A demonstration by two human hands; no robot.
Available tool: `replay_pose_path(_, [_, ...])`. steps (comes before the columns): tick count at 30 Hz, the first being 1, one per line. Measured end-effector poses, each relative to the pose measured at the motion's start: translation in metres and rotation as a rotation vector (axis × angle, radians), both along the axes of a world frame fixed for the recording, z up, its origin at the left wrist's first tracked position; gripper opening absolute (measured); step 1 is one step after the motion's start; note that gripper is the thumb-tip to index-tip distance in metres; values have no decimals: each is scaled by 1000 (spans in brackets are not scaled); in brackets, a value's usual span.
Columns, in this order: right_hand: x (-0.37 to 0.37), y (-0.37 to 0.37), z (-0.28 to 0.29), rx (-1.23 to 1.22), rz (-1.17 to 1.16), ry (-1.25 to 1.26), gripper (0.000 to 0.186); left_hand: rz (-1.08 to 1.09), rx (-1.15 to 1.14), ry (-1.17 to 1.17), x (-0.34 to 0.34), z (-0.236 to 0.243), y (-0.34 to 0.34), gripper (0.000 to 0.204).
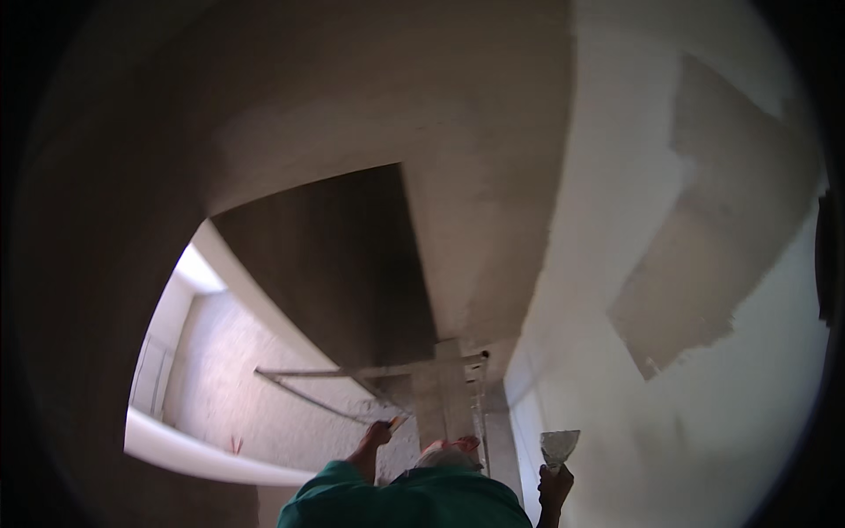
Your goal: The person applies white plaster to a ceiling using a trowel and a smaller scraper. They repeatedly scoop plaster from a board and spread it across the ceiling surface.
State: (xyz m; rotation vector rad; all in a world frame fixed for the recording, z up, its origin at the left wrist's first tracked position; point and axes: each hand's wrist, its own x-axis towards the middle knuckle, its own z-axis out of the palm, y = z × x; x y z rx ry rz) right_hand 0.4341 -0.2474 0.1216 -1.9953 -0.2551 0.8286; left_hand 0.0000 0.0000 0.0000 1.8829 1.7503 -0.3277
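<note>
My right hand is closed round a putty knife, low beside the white wall on the right. Its wide blade points up and carries greyish smears. My left hand is held out in front of my green sleeve, over the scaffold's left side. It is closed on a small tool with an orange-tan part that sticks out to the right; its exact kind is too small to tell. On the white wall a large grey-beige patch of filler has ragged lower edges. Neither hand touches the wall.
Below me are scaffold planks with metal rails reaching left. A brown-grey plastered surface meets the white wall, with a dark rectangular area beside it. At left, a bright opening shows a rough floor. A dark object is at the far right.
</note>
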Motion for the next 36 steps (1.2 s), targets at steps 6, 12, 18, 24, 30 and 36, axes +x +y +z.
replay_pose_path(6, [4, -6, 2, -51, -59, -88, 16, -121, -38, 1, 39, -8, 39, 30])
replay_pose_path(12, [-7, -27, 8, -107, -112, -59, 24, -123, -44, -11, 56, -24, 55, 33])
replay_pose_path(18, [1, -39, -2, -160, -69, -149, 29, -209, 79, -240, 117, -46, 84, 26])
replay_pose_path(24, [3, -37, 14, -214, -60, -38, 34, 122, -242, -865, 214, 5, 74, 13])
replay_pose_path(30, [36, -10, 51, 113, -31, -144, 31, 569, -814, -1409, 332, 184, 4, 27])
replay_pose_path(36, [55, 29, 35, 571, -245, -76, 28, 621, -1178, -1395, 368, 212, -53, 28])
